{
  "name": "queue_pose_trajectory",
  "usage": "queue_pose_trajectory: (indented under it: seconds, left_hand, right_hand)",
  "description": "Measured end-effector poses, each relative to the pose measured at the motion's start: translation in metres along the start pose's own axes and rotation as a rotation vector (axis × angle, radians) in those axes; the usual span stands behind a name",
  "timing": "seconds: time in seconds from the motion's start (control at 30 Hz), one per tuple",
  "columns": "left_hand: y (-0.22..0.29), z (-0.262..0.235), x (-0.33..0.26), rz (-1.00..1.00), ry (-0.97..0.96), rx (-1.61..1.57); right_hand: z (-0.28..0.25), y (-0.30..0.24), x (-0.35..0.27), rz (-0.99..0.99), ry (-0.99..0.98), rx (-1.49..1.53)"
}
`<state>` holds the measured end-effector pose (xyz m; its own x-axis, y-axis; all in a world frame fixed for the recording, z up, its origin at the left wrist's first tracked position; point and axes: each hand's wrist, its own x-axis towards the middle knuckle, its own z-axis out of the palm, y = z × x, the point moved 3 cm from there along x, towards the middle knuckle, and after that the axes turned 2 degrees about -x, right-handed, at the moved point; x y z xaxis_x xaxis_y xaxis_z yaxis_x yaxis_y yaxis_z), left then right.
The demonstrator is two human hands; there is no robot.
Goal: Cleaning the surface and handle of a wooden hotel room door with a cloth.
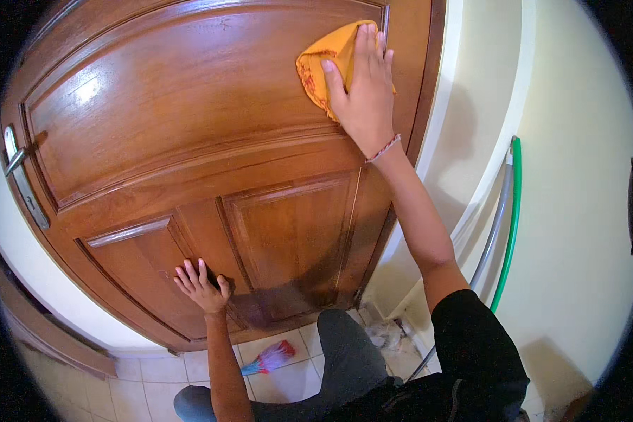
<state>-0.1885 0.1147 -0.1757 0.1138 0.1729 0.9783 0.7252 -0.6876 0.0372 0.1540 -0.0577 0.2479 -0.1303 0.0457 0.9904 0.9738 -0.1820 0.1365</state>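
Note:
A brown wooden panelled door [190,112] fills most of the view. High on its right side, my right hand [366,95] presses an orange cloth [330,58] against the wood, thumb and fingers spread over the folded fabric. The cloth has a red-patterned edge. Lower down, my left hand [202,287] rests on the door's lower panels with its fingers spread and holds nothing. A metal lever handle [25,176] is on the door's left edge, away from both hands.
Below the door, a pink and blue bristled duster [271,357] lies on the tiled floor [158,369], beside my knee. A green pole [512,232] and a grey pole [498,218] lean on the right wall [577,211]. Crumpled clear plastic [385,334] lies in the corner.

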Motion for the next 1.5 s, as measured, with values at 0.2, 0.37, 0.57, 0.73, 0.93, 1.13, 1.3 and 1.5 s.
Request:
queue_pose_trajectory:
  seconds: [0.2, 0.37, 0.57, 0.73, 0.93, 1.13, 1.3, 1.5]
  left_hand:
    - [0.001, 0.0, 0.001, -0.008, -0.013, 0.005]
    - [0.0, 0.0, 0.002, -0.001, 0.002, 0.002]
    - [-0.001, 0.002, -0.003, -0.027, 0.006, 0.007]
    - [-0.002, 0.003, -0.003, -0.023, 0.006, 0.003]
    - [0.002, 0.003, 0.0, -0.029, 0.007, 0.005]
    - [-0.003, 0.001, -0.002, -0.018, 0.01, -0.008]
    - [-0.003, 0.003, -0.002, -0.012, 0.017, -0.014]
    - [-0.006, 0.003, -0.006, -0.026, 0.015, -0.008]
  right_hand:
    - [-0.001, 0.01, 0.034, -0.036, 0.034, -0.017]
    - [0.005, -0.005, 0.037, 0.005, 0.094, -0.013]
    - [0.007, -0.035, 0.044, -0.065, 0.138, -0.082]
    - [0.026, -0.087, 0.052, -0.173, 0.167, 0.046]
    - [0.051, -0.139, 0.067, -0.309, 0.27, 0.159]
    - [0.036, -0.106, 0.059, -0.27, 0.263, 0.132]
    - [0.01, -0.046, 0.046, -0.12, 0.163, -0.065]
    - [0.014, -0.007, 0.04, 0.201, 0.16, -0.073]
